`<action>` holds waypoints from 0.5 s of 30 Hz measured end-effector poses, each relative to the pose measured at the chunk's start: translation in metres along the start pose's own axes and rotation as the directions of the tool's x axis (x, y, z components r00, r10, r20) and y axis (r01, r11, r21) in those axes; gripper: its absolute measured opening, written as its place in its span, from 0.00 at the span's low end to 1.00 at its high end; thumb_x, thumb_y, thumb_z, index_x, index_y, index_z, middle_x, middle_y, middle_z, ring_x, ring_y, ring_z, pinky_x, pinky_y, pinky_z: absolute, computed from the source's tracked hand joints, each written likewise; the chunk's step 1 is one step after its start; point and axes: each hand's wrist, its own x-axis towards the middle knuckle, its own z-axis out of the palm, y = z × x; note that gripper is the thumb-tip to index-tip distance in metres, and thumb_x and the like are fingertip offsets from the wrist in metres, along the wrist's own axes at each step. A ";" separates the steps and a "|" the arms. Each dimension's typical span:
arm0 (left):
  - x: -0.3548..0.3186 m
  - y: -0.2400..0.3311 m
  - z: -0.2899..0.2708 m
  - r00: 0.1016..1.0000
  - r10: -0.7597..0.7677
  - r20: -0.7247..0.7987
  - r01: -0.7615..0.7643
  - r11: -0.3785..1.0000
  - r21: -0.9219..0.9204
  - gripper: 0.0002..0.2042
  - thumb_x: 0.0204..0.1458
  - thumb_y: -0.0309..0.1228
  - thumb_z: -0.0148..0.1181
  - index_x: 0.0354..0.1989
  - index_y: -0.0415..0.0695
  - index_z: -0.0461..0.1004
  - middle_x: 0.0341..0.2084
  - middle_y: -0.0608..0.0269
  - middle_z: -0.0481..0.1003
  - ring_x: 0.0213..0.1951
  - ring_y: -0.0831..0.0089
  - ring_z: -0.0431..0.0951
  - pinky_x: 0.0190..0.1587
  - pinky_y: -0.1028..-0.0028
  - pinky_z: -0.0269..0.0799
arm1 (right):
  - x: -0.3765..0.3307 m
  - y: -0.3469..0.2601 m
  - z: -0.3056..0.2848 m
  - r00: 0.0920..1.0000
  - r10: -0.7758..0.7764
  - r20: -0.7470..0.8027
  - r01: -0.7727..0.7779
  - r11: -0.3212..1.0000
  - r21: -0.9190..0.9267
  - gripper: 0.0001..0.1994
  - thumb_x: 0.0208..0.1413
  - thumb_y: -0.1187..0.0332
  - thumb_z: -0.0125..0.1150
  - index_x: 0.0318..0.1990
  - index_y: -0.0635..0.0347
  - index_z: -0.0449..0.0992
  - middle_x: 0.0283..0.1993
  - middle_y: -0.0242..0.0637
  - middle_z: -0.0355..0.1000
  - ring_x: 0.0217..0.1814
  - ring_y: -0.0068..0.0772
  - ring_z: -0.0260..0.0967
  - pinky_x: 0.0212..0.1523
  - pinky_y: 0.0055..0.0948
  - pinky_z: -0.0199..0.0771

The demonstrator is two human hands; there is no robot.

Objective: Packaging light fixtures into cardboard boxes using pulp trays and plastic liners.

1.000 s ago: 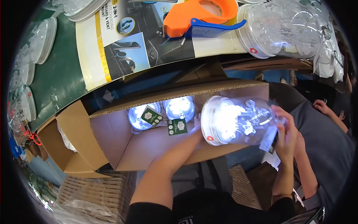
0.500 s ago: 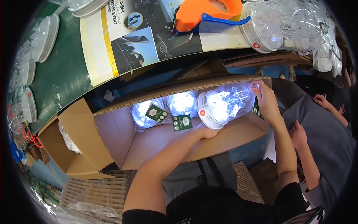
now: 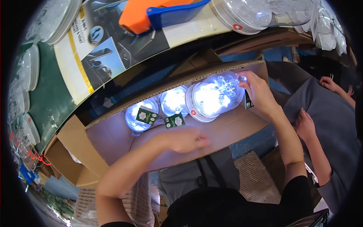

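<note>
My right hand (image 3: 257, 90) pinches the clear knob at the top of a lit dome lamp (image 3: 213, 99). The lamp lies tilted over the inside of a long cardboard box (image 3: 249, 117), its white round base with a red spot toward the left. My left hand (image 3: 187, 140), smeared by motion, is over the near side of the box, apart from the lamp; how its fingers are set does not show. Farther left in the box are two more lit domes, a left one (image 3: 132, 115) and a middle one (image 3: 174, 100), with green tags (image 3: 146, 115) by them.
A green table (image 3: 56, 92) curves beyond the box, bearing more clear domes (image 3: 245, 15), a printed carton sheet (image 3: 102, 56) and an orange and blue tape dispenser (image 3: 174, 15). Another cardboard box (image 3: 64, 162) stands at the left. To the right sits a person in grey (image 3: 325, 109).
My left hand has come away from the lamp's base and moved left and nearer me. The lamp has shifted a little left, my right hand still on its knob. The view has shifted too.
</note>
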 end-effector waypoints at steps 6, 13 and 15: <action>0.037 -0.030 -0.057 0.805 -0.133 -0.578 0.227 0.970 0.093 0.15 0.63 0.38 0.46 0.49 0.45 0.75 0.42 0.49 0.78 0.44 0.50 0.77 0.47 0.58 0.70 | 0.000 0.016 0.020 0.994 -0.041 0.100 0.051 0.993 -0.107 0.15 0.59 0.71 0.59 0.51 0.67 0.68 0.47 0.54 0.74 0.46 0.57 0.74 0.45 0.45 0.75; 0.135 -0.102 -0.075 0.693 -0.019 -0.721 0.119 0.989 0.089 0.22 0.64 0.35 0.45 0.66 0.47 0.63 0.64 0.48 0.65 0.65 0.53 0.65 0.67 0.62 0.60 | -0.003 0.013 0.016 0.970 -0.229 0.085 0.244 0.919 -0.309 0.16 0.56 0.74 0.62 0.50 0.68 0.68 0.49 0.52 0.73 0.48 0.54 0.74 0.45 0.43 0.76; 0.143 -0.105 -0.081 0.692 -0.014 -0.722 0.118 0.989 0.094 0.22 0.64 0.34 0.45 0.67 0.47 0.62 0.65 0.48 0.64 0.65 0.53 0.65 0.67 0.62 0.60 | 0.000 0.012 0.017 0.965 -0.235 0.119 0.261 0.915 -0.307 0.16 0.54 0.74 0.62 0.49 0.69 0.68 0.49 0.52 0.73 0.48 0.54 0.74 0.45 0.43 0.76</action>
